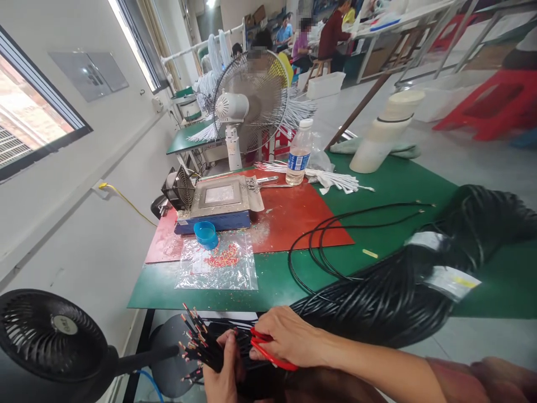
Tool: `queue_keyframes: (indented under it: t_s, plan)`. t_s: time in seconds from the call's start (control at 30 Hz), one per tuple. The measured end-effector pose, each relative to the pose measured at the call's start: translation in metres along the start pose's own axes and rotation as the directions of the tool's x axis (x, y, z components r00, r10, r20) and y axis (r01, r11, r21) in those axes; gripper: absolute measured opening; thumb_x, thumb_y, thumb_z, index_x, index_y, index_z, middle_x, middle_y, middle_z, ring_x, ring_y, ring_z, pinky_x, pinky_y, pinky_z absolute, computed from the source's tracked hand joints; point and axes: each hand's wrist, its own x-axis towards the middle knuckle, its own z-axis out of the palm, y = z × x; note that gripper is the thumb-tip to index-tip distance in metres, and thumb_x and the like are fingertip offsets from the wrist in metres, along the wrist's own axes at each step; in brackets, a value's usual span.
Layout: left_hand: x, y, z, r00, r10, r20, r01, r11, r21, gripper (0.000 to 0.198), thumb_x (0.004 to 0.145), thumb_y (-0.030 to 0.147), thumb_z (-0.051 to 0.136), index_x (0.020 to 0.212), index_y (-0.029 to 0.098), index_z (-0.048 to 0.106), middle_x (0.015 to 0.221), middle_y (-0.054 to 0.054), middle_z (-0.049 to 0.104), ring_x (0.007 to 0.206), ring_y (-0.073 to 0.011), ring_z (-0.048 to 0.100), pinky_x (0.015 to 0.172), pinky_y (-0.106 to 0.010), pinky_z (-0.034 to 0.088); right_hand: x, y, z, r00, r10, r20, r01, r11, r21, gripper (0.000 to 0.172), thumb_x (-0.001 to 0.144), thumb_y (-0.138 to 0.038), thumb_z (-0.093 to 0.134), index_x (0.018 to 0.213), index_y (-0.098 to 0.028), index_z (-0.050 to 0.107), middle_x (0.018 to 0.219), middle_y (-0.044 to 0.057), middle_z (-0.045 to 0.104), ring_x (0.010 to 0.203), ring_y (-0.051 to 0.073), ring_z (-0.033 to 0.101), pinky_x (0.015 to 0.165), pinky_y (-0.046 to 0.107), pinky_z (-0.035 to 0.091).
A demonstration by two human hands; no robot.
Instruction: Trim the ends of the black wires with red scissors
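Note:
At the table's front edge my left hand (224,366) is closed round a bundle of black cables (199,344). Their cut ends fan out to the left, showing reddish and copper-coloured tips. Close beside it, my right hand (289,338) grips red-handled scissors (268,352) by the loops; the blades are hidden among the cables and fingers. A thick coil of black cable (377,296) lies to the right, reaching under my right forearm. A few loose cable ends (356,215) loop out from it over the table.
On the green table (163,285) stands a blue solder pot (218,207) on a red mat (289,224). A plastic bag with small red bits (222,257), a blue cup (205,234), a bottle (298,154) and white wires (339,182) lie around. A black fan (54,341) stands left.

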Motion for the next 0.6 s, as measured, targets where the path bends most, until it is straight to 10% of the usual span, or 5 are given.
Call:
queue_keyframes:
  t_s: [0.3,0.6]
  plan:
    - [0.018,0.016,0.006,0.997,0.074,0.007,-0.073,0.996,-0.059,0.037,0.054,0.045,0.072,0.063,0.012,0.056,0.038,0.009,0.037,0.031,-0.0004,0.028,0.034,-0.016,0.022,0.022,-0.006,-0.015,0.998,-0.06,0.018,0.062,0.989,-0.135,0.053,0.079,-0.065,0.039,0.061,-0.017,0.055,0.057,0.0,0.052,0.049,0.009,0.034,0.047,0.022,0.017]
    - [0.036,0.023,0.015,0.997,0.056,0.051,-0.053,0.997,-0.058,0.037,0.058,0.043,0.07,0.074,0.012,0.058,0.042,0.01,0.035,0.034,-0.001,0.028,0.036,-0.017,0.022,0.04,0.003,-0.026,1.0,0.006,-0.02,-0.01,0.986,-0.165,0.044,0.078,-0.053,0.05,0.054,-0.017,0.056,0.046,-0.003,0.041,0.045,0.008,0.021,0.047,0.024,0.014]
